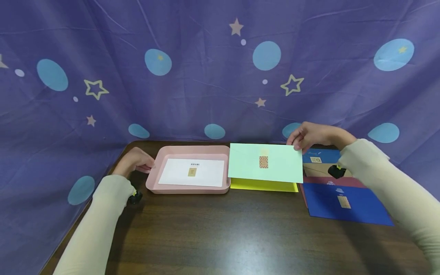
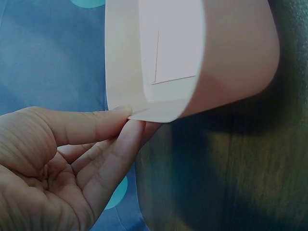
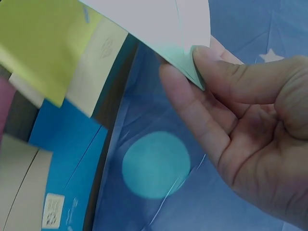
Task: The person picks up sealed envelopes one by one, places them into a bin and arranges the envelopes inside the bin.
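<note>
In the head view my left hand pinches the left rim of a pink tray. A white envelope with a small gold sticker lies inside it. The left wrist view shows my thumb over the tray's rim and the fingers beneath. My right hand pinches the upper right corner of a mint green envelope, which has a patterned sticker at its middle. This envelope hangs over a yellow envelope, hiding most of it. In the right wrist view thumb and forefinger close on the mint corner.
To the right lie overlapping envelopes: a dark blue envelope in front, then a dull red one, a tan envelope and a lighter blue envelope at the back. A purple curtain hangs behind the brown wooden table.
</note>
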A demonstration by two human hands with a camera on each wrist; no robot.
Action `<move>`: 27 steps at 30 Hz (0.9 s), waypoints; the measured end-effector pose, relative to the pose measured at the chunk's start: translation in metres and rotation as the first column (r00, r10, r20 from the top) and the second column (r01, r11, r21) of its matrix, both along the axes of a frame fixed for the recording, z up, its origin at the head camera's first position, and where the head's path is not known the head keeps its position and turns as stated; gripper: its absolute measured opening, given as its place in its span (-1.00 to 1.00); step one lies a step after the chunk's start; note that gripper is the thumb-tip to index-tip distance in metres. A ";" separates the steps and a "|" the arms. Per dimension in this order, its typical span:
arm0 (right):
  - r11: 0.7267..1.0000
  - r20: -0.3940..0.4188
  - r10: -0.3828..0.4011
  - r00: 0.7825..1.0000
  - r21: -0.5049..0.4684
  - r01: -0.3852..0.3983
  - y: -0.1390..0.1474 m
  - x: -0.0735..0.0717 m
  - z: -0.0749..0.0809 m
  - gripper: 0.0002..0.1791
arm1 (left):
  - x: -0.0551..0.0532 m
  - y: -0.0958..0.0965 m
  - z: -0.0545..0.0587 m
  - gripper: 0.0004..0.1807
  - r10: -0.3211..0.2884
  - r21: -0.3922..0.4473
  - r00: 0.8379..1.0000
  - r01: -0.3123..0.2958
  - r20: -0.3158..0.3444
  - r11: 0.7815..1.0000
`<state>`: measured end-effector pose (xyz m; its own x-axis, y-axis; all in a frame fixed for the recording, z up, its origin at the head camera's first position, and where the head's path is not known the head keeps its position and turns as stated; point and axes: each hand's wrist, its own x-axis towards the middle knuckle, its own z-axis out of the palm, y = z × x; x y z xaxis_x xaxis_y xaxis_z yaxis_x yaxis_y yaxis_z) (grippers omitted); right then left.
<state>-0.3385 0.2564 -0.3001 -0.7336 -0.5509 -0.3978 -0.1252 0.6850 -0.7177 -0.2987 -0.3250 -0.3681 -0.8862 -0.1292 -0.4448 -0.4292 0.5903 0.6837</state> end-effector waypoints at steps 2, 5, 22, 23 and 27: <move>1.000 -0.006 -0.004 1.000 -0.013 0.004 -0.006 -0.001 0.002 -0.72 | 0.000 0.000 0.000 -0.68 0.002 0.006 1.000 -0.002 -0.001 1.000; 1.000 -0.014 -0.008 1.000 -0.023 0.008 -0.016 -0.002 0.004 -0.72 | 0.000 -0.001 0.000 -0.69 -0.001 0.017 1.000 0.001 -0.002 1.000; 0.998 -0.014 -0.067 0.998 0.001 0.067 -0.096 -0.005 0.016 -0.72 | -0.001 0.000 -0.001 -0.67 0.011 -0.020 1.000 -0.011 -0.003 1.000; 0.998 -0.014 -0.065 0.998 0.004 0.066 -0.100 -0.005 0.017 -0.72 | 0.000 0.000 -0.001 -0.67 0.014 -0.020 1.000 -0.014 -0.002 1.000; 0.998 -0.020 -0.067 0.998 0.020 0.067 -0.117 -0.006 0.016 -0.74 | 0.000 0.001 -0.001 -0.66 0.019 -0.021 1.000 -0.019 -0.001 1.000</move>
